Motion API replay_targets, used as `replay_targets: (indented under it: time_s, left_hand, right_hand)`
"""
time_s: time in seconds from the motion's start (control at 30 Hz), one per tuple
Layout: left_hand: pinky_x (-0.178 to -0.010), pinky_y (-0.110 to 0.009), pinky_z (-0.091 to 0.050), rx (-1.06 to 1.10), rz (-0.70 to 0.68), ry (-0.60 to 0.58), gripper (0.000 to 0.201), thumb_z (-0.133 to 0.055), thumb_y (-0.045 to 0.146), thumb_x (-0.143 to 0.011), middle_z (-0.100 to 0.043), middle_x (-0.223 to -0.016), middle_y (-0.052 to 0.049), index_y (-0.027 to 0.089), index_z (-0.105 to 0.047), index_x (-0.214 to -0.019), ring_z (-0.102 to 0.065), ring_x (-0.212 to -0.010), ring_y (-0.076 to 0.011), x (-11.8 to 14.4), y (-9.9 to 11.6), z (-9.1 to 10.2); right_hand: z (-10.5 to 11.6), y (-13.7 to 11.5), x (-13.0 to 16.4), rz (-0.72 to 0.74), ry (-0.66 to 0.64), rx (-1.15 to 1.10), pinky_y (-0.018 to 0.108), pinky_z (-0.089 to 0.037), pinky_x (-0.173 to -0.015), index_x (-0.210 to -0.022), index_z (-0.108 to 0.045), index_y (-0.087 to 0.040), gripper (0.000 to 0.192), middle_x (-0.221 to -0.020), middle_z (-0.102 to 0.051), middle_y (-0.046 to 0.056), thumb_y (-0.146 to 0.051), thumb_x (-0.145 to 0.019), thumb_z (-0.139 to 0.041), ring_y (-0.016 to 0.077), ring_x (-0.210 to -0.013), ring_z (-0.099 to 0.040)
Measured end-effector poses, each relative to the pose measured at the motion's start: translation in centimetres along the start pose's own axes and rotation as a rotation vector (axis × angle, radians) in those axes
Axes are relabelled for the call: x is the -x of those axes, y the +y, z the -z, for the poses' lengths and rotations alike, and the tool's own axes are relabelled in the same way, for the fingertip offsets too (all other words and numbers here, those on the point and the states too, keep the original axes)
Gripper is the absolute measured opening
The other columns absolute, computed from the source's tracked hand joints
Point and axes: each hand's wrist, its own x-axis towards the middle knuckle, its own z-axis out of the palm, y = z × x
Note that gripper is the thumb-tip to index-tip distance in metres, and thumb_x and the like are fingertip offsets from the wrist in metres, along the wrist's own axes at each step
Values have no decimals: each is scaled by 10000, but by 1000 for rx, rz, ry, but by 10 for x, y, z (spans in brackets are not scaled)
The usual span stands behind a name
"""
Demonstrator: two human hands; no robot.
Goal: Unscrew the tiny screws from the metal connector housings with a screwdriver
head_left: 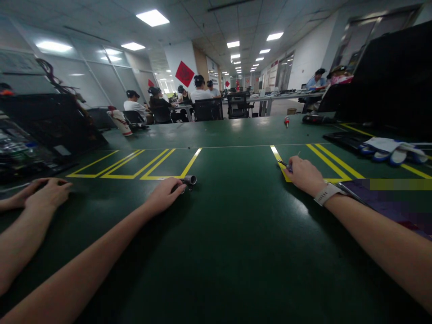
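My left hand (166, 194) lies on the green table (236, 234), fingers closed around a small grey metal cylinder (190, 180) whose open end pokes out to the right. My right hand (303, 175), with a white watch (326, 193) on its wrist, rests on a yellow floor-tape line (277, 157) and grips a thin dark tool (283, 164) whose tip points left. The two hands are well apart, with bare table between them.
Another person's hand (47, 192) lies flat at the far left. Dark equipment (50, 121) stands back left, white-and-blue gloves (391, 150) and a black monitor (391, 76) back right. A small red tool (286, 120) lies farther back. Seated people work at distant tables.
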Motion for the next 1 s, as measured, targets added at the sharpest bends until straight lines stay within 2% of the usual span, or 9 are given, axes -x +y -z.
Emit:
replay_targets:
  time_s: [0.13, 0.23, 0.47, 0.63, 0.7, 0.8, 0.87, 0.93, 1.0]
  left_hand:
    - [-709, -339, -424, -57, 20, -36, 374, -434, 505, -801, -591, -884, -81, 168, -560, -902, -538, -806, -228, 7, 4, 1]
    - [-683, -338, -422, -29, -7, -82, 357, -457, 500, -800, -574, -891, -76, 172, -559, -894, -532, -786, -222, 16, 16, 0]
    - [-633, -300, -430, 213, -180, -101, 340, -631, 471, -704, -561, -882, -49, 186, -546, -871, -523, -744, -181, 32, 76, -10]
    - [-535, -255, -413, 443, -207, -103, 429, -704, 473, -627, -553, -826, -24, 188, -486, -861, -513, -676, -154, 6, 113, -21]
    - [-547, -251, -422, 554, -237, -100, 439, -716, 454, -623, -546, -800, -6, 187, -466, -867, -517, -668, -142, -11, 125, -28]
    - [-593, -254, -426, 634, -327, -35, 381, -727, 390, -631, -542, -812, -1, 180, -503, -858, -515, -699, -134, -38, 139, -44]
    - [-610, -257, -421, 687, -381, -20, 275, -697, 361, -668, -532, -749, 10, 168, -527, -763, -507, -677, -125, -54, 147, -55]
    - [-578, -246, -400, 745, -372, -12, 268, -690, 354, -670, -495, -670, 27, 158, -508, -678, -477, -623, -110, -66, 152, -64]
    - [-558, -237, -384, 809, -361, -22, 274, -691, 350, -663, -479, -644, 37, 153, -501, -667, -454, -593, -99, -72, 154, -69]
  right_hand:
    - [0, 0, 0, -7, 1, -14, 376, -454, -674, -971, -525, -115, 251, -895, -620, 172, -321, -839, -471, 300, -842, -595]
    - [0, 0, 1, -8, -1, -42, 372, -456, -667, -970, -528, -126, 253, -897, -621, 161, -334, -836, -474, 291, -833, -593]
    - [2, -1, 6, 38, 8, 17, 377, -452, -660, -1009, -533, -125, 294, -917, -627, 168, -358, -853, -441, 294, -842, -585]
    - [19, -8, 19, 66, 141, -18, 406, -435, -707, -997, -573, -136, 307, -888, -633, 156, -367, -864, -420, 296, -850, -574]
    - [31, -18, 29, 46, 213, -229, 395, -432, -701, -909, -604, -148, 309, -817, -629, 125, -393, -862, -423, 268, -785, -574]
    - [48, -39, 50, 1, 272, -875, 339, -444, -647, -758, -613, -180, 309, -736, -613, 69, -423, -852, -447, 210, -711, -567]
    - [54, -53, 64, 15, 273, -1237, 314, -451, -624, -696, -600, -193, 291, -660, -574, 34, -410, -841, -471, 179, -660, -549]
    - [55, -63, 75, 42, 154, -1404, 306, -451, -607, -677, -608, -195, 268, -637, -571, 22, -389, -828, -503, 168, -636, -543]
    - [51, -69, 82, 72, 82, -1422, 303, -448, -610, -701, -624, -192, 254, -649, -584, 17, -382, -830, -518, 163, -643, -544]
